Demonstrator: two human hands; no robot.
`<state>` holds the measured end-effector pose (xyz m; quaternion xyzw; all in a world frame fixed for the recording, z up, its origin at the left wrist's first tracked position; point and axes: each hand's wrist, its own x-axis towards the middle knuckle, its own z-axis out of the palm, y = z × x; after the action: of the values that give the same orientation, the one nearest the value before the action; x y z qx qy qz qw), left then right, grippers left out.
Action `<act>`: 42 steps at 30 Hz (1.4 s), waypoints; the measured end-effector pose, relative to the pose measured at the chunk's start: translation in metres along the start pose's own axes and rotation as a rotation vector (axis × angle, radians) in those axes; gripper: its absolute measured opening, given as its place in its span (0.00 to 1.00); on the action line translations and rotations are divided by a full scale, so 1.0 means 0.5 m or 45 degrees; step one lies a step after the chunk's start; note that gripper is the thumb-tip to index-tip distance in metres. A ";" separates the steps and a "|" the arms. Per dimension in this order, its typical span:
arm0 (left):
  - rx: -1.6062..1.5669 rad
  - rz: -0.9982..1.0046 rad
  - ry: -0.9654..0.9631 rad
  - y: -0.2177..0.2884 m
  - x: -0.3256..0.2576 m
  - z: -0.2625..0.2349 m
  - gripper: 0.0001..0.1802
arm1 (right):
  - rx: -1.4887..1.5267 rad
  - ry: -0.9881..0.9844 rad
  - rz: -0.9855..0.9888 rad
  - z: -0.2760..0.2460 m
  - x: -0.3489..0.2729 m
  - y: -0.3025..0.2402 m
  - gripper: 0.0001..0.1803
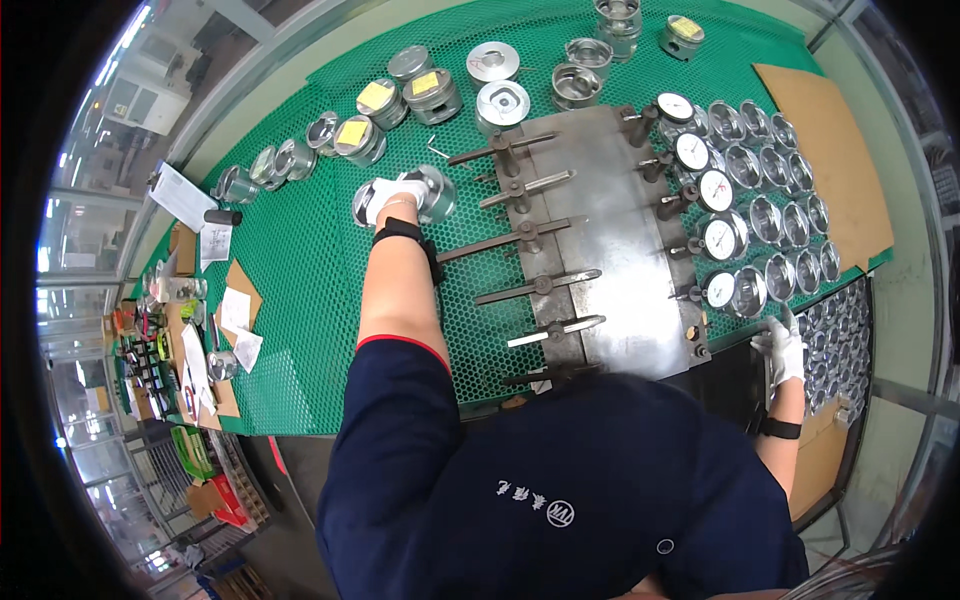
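In a white glove, my left hand (398,190) reaches over the green mat, closed around a shiny metal piston (368,206). Another piston (437,196) is right beside that hand; both look smeared by motion. Far to the right, my gloved right hand (783,352) is by the bench's near edge with its fingers apart and nothing seen in them. Close above it are rows of pistons (780,277). Between my hands lies a steel plate (630,250), flanked by metal clamp bars (530,235) on its left and several dial gauges (717,190) on its right.
Pistons with yellow notes (375,97) and bare pistons (502,103) stand along the back of the green mat (310,260). A small hex key (437,148) lies among them. Cardboard (835,160) is at the right, a clipboard (185,195) and papers (236,310) at the left.
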<state>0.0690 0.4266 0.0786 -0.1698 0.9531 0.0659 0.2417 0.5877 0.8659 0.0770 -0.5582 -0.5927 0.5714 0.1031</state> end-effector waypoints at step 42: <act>-0.609 1.721 -0.162 -0.130 -0.735 0.167 0.46 | -0.643 -1.124 -1.737 0.232 -0.207 -0.168 0.58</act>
<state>0.4320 0.4907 0.1804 0.4131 0.7933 0.4179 0.1593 0.4908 0.7433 0.1594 0.1892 -0.8950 0.4000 0.0566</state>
